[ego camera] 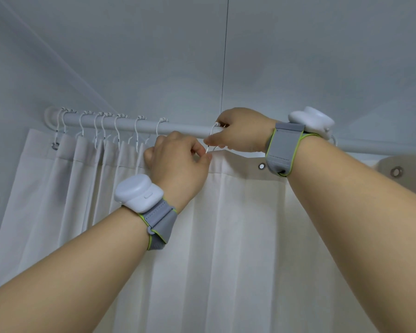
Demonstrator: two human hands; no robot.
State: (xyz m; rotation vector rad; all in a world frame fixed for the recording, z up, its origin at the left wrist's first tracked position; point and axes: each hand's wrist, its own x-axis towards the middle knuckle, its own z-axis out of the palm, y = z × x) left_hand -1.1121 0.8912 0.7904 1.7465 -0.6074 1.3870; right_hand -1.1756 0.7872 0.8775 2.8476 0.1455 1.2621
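Right hand (240, 131) pinched a hook (211, 134) on the rod (183, 128); left hand (178, 162) gripped the curtain (238, 224) under it.
The hook hung from the rod, with the right thumb and fingers closed on its wire. Just below the rod, the left fingers curled round the curtain's top hem, close beside the hook's lower end. More hooks (117, 126) sat toward the rod's wall end.

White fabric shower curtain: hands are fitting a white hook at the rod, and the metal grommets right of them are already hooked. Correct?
No. The head view shows the two metal grommets right of the right hand empty, with no hook through them. The rest stands.
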